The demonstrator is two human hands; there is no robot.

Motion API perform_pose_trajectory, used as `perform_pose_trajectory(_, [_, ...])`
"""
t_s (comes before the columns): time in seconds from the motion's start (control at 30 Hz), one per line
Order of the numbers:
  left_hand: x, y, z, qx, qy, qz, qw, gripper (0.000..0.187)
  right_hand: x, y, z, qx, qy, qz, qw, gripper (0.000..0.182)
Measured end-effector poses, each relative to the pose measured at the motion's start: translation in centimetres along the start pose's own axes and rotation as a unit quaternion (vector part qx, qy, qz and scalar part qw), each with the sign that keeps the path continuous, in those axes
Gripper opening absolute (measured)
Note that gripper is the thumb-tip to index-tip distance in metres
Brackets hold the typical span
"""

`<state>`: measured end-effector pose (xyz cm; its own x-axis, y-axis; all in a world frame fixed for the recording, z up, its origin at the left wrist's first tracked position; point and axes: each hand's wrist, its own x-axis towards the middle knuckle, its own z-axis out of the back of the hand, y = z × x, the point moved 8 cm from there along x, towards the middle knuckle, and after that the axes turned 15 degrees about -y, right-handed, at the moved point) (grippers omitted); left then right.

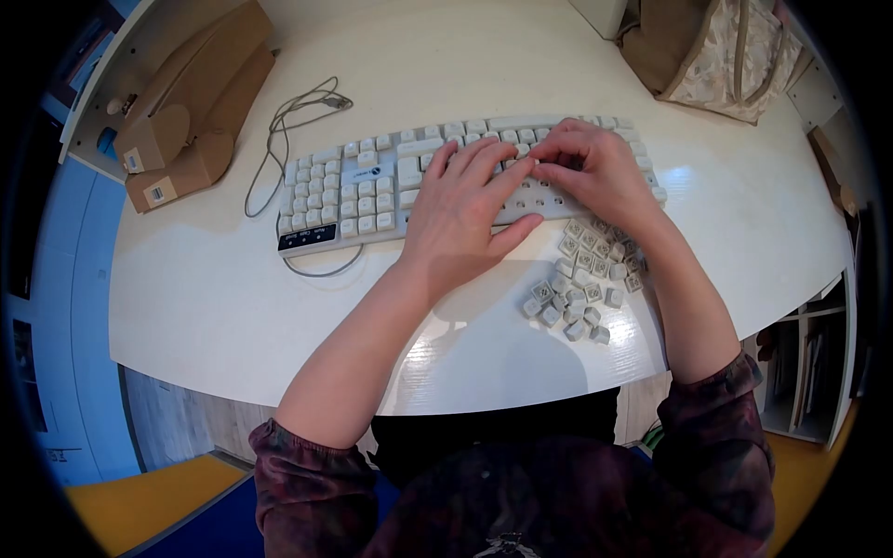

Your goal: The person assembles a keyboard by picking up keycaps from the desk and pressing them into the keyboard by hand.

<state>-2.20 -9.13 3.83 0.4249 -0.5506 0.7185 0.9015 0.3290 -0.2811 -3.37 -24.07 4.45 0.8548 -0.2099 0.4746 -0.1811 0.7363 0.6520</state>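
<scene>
A white computer keyboard (349, 181) lies on the table with its number pad to the left. Bare key sockets (544, 197) show in part of it, between my two hands. Across its keys my left hand (460, 205) rests with fingers spread, the index fingertip close to the right hand's fingertips. My right hand (595, 167) pinches a small white keycap (533, 162) just over the keys, mostly covered by the fingers. Below the keyboard, beside my right forearm, loose keycaps (577, 302) lie in a pile, some upside down.
The keyboard's grey cable (279, 139) coils on the white table (446, 70) at the left. Brown cardboard pieces (186, 116) stand at the back left. A patterned bag (721, 60) sits at the back right. Shelves (809, 358) with papers are below the table's right side.
</scene>
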Motion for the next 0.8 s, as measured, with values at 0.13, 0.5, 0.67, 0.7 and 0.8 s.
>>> perform_pose_trajectory(0.13, [0.0, 0.1, 0.1, 0.002, -0.009, -0.004, 1.0, 0.054, -0.1, 0.0, -0.1, 0.021, -0.02, 0.002, 1.0, 0.015])
perform_pose_trajectory(0.5, [0.2, 0.0, 0.2, -0.013, -0.014, 0.008, 1.0, 0.051, -0.2, -0.2, 0.0, 0.021, -0.037, 0.006, 0.999, 0.012])
perform_pose_trajectory(0.67, [0.2, 0.2, 0.1, -0.007, -0.014, 0.012, 1.0, 0.049, -0.5, 1.6, 0.1, -0.067, -0.046, 0.112, 0.99, 0.011])
perform_pose_trajectory(0.7, [0.2, 0.2, 0.1, -0.006, -0.014, 0.013, 1.0, 0.048, -0.7, 1.9, 0.2, -0.079, -0.055, 0.137, 0.986, 0.011])
perform_pose_trajectory(0.8, [0.2, -0.1, 0.1, 0.004, -0.01, 0.007, 1.0, 0.047, -1.2, 2.9, 0.5, -0.132, -0.026, 0.179, 0.975, 0.012])
